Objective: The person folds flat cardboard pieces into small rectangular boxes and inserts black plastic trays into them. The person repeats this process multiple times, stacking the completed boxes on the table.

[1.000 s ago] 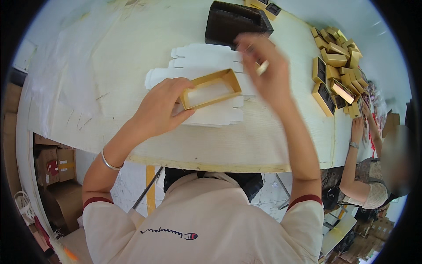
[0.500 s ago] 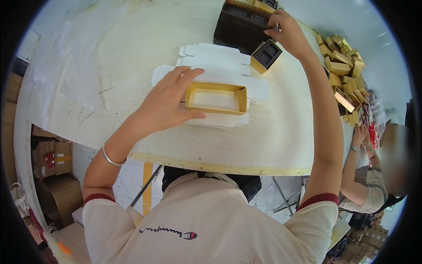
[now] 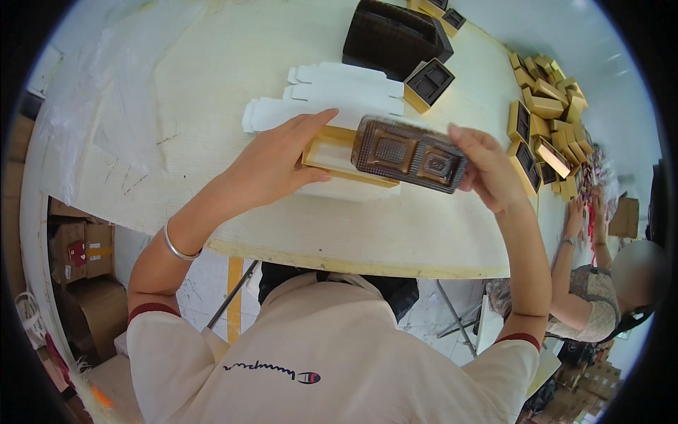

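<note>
My left hand (image 3: 282,155) grips the left end of an open gold box (image 3: 332,168), thumb at the near side and fingers at the far side. The box rests on flat white carton blanks (image 3: 339,88). In my right hand (image 3: 489,164) is a dark brown plastic tray insert (image 3: 408,154) with two square recesses. The insert is tilted above the right part of the box and hides that end. Beyond my right hand stands a gold box with a black insert in it (image 3: 429,81).
A dark stack of tray inserts (image 3: 392,39) stands at the far side. Gold boxes (image 3: 547,99) lie piled at the right, near a co-worker's hands (image 3: 586,212). Clear plastic film (image 3: 116,92) covers the table's left. Brown cartons (image 3: 92,254) stand below at the left.
My right hand has come back from the dark stack, bringing a tray insert over the gold box. My left hand has stayed on the box. More filled gold boxes show at the right.
</note>
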Demonstrator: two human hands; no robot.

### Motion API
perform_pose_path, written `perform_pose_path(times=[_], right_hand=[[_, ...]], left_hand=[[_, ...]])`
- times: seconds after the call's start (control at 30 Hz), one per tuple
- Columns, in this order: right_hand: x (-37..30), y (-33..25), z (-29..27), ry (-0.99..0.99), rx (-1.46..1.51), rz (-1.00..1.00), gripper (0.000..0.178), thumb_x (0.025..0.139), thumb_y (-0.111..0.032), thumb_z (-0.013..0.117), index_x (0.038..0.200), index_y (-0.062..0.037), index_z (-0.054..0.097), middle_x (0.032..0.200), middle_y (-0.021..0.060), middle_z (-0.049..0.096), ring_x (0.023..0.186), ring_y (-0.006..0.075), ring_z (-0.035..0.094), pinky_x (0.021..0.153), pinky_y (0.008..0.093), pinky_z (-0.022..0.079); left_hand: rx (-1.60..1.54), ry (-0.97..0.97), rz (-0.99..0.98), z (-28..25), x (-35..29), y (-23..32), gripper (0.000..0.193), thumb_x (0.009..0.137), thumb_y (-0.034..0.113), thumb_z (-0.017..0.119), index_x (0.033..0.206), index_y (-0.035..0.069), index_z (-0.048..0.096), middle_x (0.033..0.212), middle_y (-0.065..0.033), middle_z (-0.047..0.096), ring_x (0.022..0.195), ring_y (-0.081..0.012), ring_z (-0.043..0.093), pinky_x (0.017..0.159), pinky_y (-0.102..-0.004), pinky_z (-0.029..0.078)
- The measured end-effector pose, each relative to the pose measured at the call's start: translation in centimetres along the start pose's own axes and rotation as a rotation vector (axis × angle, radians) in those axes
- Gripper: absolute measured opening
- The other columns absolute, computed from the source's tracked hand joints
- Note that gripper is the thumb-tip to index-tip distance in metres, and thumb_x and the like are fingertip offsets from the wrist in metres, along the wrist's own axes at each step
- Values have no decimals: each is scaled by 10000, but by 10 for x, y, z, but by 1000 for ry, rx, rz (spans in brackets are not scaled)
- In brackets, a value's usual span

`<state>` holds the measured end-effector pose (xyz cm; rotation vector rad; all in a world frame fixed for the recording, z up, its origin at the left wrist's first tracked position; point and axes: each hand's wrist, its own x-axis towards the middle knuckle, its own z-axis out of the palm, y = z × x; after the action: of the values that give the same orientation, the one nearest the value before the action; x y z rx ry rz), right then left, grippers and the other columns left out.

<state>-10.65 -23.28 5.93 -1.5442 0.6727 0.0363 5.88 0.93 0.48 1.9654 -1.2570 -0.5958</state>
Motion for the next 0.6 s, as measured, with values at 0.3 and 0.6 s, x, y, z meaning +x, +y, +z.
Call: perform_pose_path(times=[0.3,0.6], right_hand=[[14,-5,36,-96,-472,48,557,898,-466,602,1152,21,504,755,126,593,457,175,550,446,277,459],[-15,27,21,-110,-1135,-942,497,739,-136,740,1197,-11,592,1052,177,547,858,301,584,780,371,497]], left_hand=[[98,-52,50,6,8,11,732,765,56,731,1402,154,386,1262,-137,509,1078,-289,571,872,-347,536],[-43,-68,49,6,16,5,825,749,-4,725,1446,183,324,1257,-121,504,1073,-266,558,857,-331,537]])
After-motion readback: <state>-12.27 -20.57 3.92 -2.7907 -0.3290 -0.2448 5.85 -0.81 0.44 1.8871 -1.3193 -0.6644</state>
